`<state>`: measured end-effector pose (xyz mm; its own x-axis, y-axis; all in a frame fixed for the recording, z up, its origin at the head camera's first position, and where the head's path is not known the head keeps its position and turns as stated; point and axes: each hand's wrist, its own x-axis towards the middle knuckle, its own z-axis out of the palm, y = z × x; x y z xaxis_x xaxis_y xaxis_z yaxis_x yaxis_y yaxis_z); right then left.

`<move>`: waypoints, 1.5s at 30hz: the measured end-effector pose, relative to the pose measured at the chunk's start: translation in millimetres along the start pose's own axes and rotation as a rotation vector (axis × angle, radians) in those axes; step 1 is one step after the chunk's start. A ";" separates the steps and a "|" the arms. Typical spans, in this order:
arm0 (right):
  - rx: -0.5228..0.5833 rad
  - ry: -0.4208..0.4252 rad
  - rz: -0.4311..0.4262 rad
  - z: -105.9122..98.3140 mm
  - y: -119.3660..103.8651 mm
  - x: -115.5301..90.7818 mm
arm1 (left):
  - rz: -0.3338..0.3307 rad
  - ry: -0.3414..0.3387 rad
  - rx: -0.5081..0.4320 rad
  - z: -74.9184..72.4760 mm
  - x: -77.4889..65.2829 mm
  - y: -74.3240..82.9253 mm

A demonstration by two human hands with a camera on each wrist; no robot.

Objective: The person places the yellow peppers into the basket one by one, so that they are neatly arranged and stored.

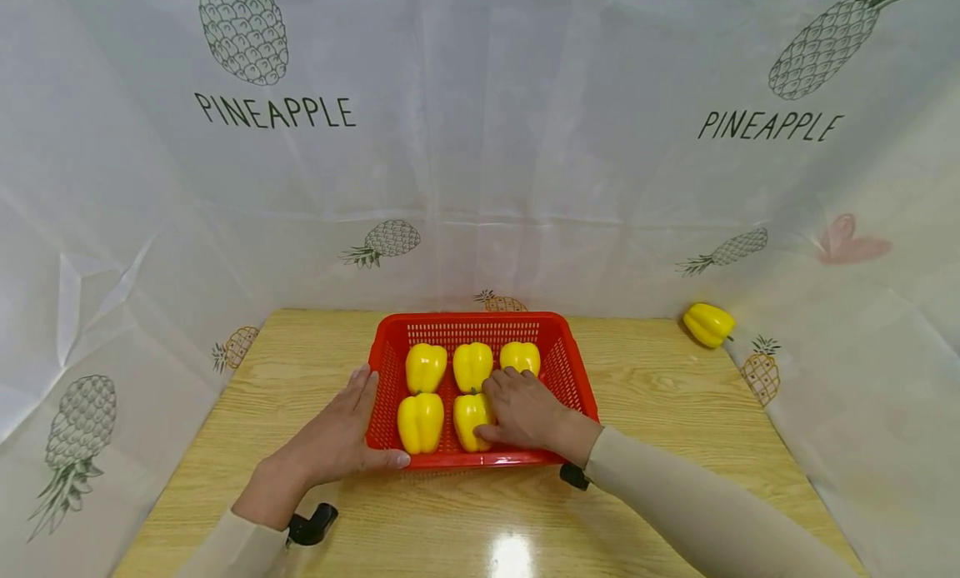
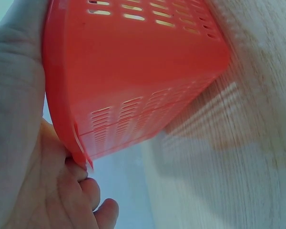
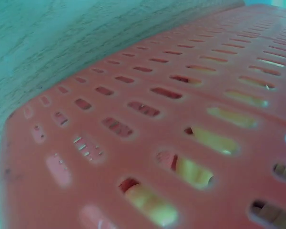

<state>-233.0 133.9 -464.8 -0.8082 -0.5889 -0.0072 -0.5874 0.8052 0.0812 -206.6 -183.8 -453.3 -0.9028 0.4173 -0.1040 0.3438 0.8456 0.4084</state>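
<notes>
A red plastic basket (image 1: 483, 459) holds several yellow bell peppers (image 1: 426, 367) in two rows. My left hand (image 1: 341, 436) rests at its front-left corner, fingers extended along the left rim and thumb on the front rim. Seen from the left wrist, those fingers touch the outer edge of the basket (image 2: 133, 62). Inside the basket at the front right is my right hand (image 1: 525, 411), its fingers curled downward over a bell pepper mostly hidden under it. Its thumb lies against the front-row pepper (image 1: 467, 411) to the left. Through the slotted basket wall (image 3: 148, 129), the right wrist view shows yellow patches.
Another yellow bell pepper (image 1: 708, 325) lies apart at the table's back-right corner. The wooden table (image 1: 660, 411) is bordered by a white sheet (image 1: 480, 145) printed with pineapples, at the back and both sides.
</notes>
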 end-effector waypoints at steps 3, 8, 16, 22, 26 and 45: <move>-0.004 0.008 0.005 0.3 2.7 0.7 | 0.000 0.001 0.001 -0.5 1.6 0.8; -0.004 0.020 -0.001 1.8 4.3 2.1 | -0.003 0.000 0.003 -0.8 4.1 1.3; -0.024 0.092 0.010 -7.3 9.9 -4.9 | -0.010 0.006 0.011 -0.7 6.6 0.8; -0.043 0.188 0.037 -18.8 23.3 -16.6 | -0.032 0.000 0.012 -4.5 5.5 -0.2; -0.067 0.253 0.046 -22.9 34.2 -25.9 | -0.038 -0.003 0.005 -6.0 3.8 -1.7; -0.313 0.474 0.185 -26.7 180.1 -91.7 | -0.012 0.004 0.005 3.0 0.6 -1.6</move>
<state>-263.6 331.1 -422.9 -0.7466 -0.4660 0.4749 -0.3402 0.8808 0.3294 -207.0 -183.9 -456.7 -0.9080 0.4055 -0.1051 0.3340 0.8522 0.4027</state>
